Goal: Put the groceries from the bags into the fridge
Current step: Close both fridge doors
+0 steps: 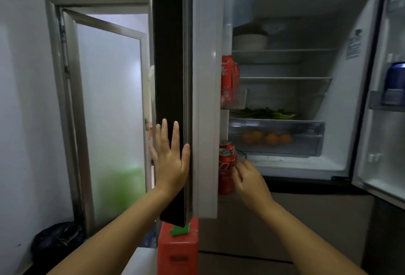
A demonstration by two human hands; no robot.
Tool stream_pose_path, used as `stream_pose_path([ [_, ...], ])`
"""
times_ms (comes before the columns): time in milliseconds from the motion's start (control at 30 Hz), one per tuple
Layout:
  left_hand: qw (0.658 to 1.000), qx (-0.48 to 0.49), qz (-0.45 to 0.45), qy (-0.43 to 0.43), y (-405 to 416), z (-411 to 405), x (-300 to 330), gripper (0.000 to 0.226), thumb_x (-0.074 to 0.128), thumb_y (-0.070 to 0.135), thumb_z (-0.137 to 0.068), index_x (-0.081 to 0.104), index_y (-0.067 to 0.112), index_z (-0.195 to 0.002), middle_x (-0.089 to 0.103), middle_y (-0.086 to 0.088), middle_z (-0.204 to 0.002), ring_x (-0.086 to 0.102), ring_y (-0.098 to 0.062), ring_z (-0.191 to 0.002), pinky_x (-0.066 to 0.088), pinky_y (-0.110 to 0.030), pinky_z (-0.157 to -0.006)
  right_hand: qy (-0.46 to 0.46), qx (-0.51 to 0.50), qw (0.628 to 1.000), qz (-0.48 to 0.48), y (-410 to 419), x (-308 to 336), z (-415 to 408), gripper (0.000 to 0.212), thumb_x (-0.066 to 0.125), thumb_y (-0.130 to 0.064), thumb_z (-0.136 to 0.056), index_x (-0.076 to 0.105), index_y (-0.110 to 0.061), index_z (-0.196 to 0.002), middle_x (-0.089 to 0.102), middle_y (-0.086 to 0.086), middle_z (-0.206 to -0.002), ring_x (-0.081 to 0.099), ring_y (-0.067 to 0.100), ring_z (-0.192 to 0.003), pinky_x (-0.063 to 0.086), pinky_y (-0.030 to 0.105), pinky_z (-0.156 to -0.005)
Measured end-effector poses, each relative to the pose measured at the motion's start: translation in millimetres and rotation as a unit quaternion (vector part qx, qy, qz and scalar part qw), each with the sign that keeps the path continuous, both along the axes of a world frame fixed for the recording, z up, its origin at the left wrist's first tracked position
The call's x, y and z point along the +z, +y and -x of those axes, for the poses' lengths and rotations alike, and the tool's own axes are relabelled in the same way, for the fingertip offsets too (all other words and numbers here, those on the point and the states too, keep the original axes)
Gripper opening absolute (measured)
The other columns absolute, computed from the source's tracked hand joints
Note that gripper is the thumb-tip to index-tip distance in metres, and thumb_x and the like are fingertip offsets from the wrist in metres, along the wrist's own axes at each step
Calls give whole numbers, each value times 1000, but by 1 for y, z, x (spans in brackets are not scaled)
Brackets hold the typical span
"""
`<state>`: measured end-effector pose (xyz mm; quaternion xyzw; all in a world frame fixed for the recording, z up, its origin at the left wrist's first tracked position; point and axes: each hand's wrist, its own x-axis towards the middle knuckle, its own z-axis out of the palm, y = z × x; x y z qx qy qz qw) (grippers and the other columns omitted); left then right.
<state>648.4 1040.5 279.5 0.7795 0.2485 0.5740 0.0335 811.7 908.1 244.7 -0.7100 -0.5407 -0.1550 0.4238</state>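
Note:
The fridge stands open, its left door point(206, 99) edge-on in front of me. My left hand point(171, 156) lies flat with fingers spread against the dark outer face of that door. My right hand point(247, 178) is closed around a red soda can point(226, 161) at the lower bin of the left door, with another red can point(225, 184) just below it. More red cans point(228, 79) stand in the door bin higher up. Inside, leafy greens point(263, 113) lie on a shelf and oranges point(267, 138) sit in the clear drawer point(313, 134).
A white bowl point(249, 41) sits on the top shelf. The right fridge door point(381, 121) holds a blue can point(395, 81). A red box point(177, 250) stands on the floor under the left door. A frosted glass door point(109, 110) hangs open at left, with a dark bag point(57, 241) below.

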Motion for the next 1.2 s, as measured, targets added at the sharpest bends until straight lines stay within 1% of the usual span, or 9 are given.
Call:
stream_pose_path([
  [167, 963, 90, -229, 110, -29, -42, 6, 62, 35, 49, -95, 20, 24, -149, 12, -9, -158, 5, -33, -146, 9, -59, -115, 57, -15, 998, 21, -22, 8, -56, 23, 38, -15, -100, 57, -5, -90, 53, 4, -89, 52, 21, -78, 41, 32, -68],
  [300, 922, 113, -323, 182, -56, -80, 6, 56, 39, 46, -93, 37, 23, -144, 29, -9, -155, 15, -33, -145, 14, -66, -110, 68, -25, 992, 105, -34, 8, -98, 29, 38, -17, -99, 54, -8, -122, 57, 12, -120, 56, 28, -107, 49, 42, -90],
  [467, 899, 142, -331, 249, -81, -127, 3, 55, 34, 35, -94, 35, 19, -146, 23, -9, -156, 6, -33, -146, 14, -74, -105, -22, -58, 971, 231, -51, 21, -130, 64, 48, -5, -89, 25, -13, -148, 33, 11, -151, 33, 29, -137, 33, 42, -111],
  [600, 901, 151, -317, 256, -95, -162, 2, 75, 69, 29, -80, 35, 13, -145, 14, -8, -157, 3, -34, -146, 5, -75, -106, -60, -82, 958, 268, -73, 18, -157, 74, 48, -2, -85, 17, -16, -151, 21, 8, -157, 22, 26, -144, 22, 46, -117],
  [733, 904, 142, -316, 251, -101, -195, 1, 88, 83, 16, -62, 43, 4, -139, 18, -17, -157, 3, -34, -147, 1, -78, -103, -32, -75, 983, 165, -129, 19, -181, 67, 41, -3, -90, 19, -16, -152, 20, 2, -159, 13, 17, -147, 16, 38, -120],
  [833, 906, 139, -303, 260, -103, -220, 3, 87, 86, 7, -53, 51, -1, -133, 36, -22, -149, -11, -29, -147, 0, -78, -102, -57, -101, 993, -7, -183, 36, -197, 54, 40, -6, -90, 37, -11, -144, 40, 6, -148, 30, 17, -141, 27, 40, -117],
  [933, 883, 194, -243, 353, -115, -239, 8, 82, 74, 22, -73, 33, 9, -144, 16, -15, -156, -35, -30, -139, -6, -76, -104, -148, -184, 949, -210, -244, 57, -219, 44, 40, -12, -89, 51, -9, -132, 51, 8, -135, 41, 16, -130, 36, 41, -111],
  [1067, 867, 236, -201, 391, -122, -260, 14, 73, 54, 27, -89, 16, 9, -150, 0, -14, -160, -43, -33, -133, -21, -75, -98, -158, -376, 854, -323, -307, 71, -260, 47, 45, -12, -90, 42, -9, -137, 40, 16, -145, 31, 28, -138, 22, 48, -116],
  [1200, 847, 270, -197, 412, -131, -272, 15, 73, 43, 28, -94, 4, 7, -151, -13, -16, -159, -24, -35, -143, -32, -74, -85, 44, -396, 857, -326, -340, 54, -302, 55, 39, -27, -100, 23, -10, -149, 21, 16, -156, 20, 30, -144, 19, 49, -117],
])
